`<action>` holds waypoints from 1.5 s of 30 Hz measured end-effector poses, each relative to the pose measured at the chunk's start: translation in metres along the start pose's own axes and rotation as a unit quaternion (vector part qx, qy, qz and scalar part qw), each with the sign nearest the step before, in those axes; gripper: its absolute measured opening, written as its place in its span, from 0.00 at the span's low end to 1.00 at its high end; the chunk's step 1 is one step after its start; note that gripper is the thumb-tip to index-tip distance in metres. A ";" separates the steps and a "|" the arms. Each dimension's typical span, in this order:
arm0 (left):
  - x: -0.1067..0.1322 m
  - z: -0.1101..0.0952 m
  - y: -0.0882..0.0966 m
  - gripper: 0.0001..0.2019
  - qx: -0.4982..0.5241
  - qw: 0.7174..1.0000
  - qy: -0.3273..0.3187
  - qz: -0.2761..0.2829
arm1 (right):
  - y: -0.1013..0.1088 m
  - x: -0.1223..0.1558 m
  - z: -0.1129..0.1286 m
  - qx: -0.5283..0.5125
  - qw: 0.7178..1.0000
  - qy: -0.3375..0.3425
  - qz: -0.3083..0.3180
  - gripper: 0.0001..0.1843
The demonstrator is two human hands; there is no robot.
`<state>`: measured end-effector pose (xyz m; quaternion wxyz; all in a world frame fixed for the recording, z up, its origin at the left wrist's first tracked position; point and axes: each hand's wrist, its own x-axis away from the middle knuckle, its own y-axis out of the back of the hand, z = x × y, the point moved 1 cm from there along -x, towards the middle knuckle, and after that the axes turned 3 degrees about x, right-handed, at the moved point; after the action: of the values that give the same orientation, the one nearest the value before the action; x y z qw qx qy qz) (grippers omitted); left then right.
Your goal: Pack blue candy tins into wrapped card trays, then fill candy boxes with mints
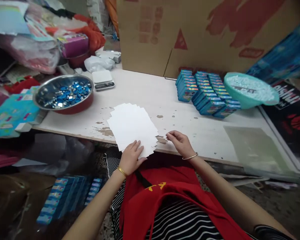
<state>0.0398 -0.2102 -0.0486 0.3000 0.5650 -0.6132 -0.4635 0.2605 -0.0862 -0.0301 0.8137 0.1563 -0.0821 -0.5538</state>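
A loosely fanned pile of white paper sheets (132, 125) lies at the table's front edge, its corners uneven. My left hand (132, 156) rests flat on the near end of the pile, fingers stretched out and slightly apart. To the right of the sheets, my right hand (180, 142) hovers low over the table edge. Its thumb and index finger are pressed together in a pinch; whether anything small is between them is too fine to see. A patch of worn table surface shows just left of those fingertips.
At left stand a metal bowl (62, 93) of shiny blue discs and a small white scale (103, 80). Several stacks of blue boxes (207, 95) and a turquoise basin (251, 91) of pale pieces sit at right. A large cardboard box (150, 43) walls off the back.
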 end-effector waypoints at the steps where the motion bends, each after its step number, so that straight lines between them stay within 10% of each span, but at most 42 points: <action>1: -0.002 0.002 0.002 0.23 0.007 1.000 0.003 0.012 | 0.003 0.004 -0.006 -0.022 0.999 -0.016 0.017 0.18; 9: -0.028 0.014 0.045 0.21 0.184 0.970 0.102 0.121 | 0.004 0.007 -0.018 -0.048 0.991 -0.007 0.125 0.15; 13: -0.046 0.026 0.048 0.18 0.259 0.945 0.191 0.055 | -0.014 -0.009 0.000 0.120 0.972 0.160 0.121 0.24; 18: -0.062 0.044 0.029 0.13 0.311 0.918 0.239 -0.057 | -0.059 -0.035 0.011 0.336 0.876 0.316 0.142 0.36; 27: -0.034 0.037 0.013 0.09 0.140 0.986 0.029 -0.081 | -0.089 -0.041 -0.004 0.408 0.818 0.380 0.140 0.13; 31: -0.031 0.027 0.021 0.09 0.155 0.985 -0.022 -0.067 | -0.066 -0.032 0.006 0.351 0.851 0.371 0.126 0.11; 35: -0.040 0.018 0.034 0.08 0.198 0.972 -0.046 -0.118 | -0.015 -0.016 0.008 0.284 0.887 0.349 0.104 0.40; 39: -0.048 0.006 0.027 0.09 0.226 0.965 -0.121 -0.054 | 0.015 0.005 -0.016 0.288 0.893 0.336 0.083 0.15; 45: -0.029 0.008 0.023 0.53 0.089 0.987 -0.136 0.011 | 0.018 0.022 -0.054 0.190 0.944 0.256 0.084 0.15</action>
<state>0.0281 -0.1814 -0.0267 0.1675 0.5148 -0.6929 -0.4764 0.3015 -0.0920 -0.0754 0.8063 0.4369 0.0128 -0.3985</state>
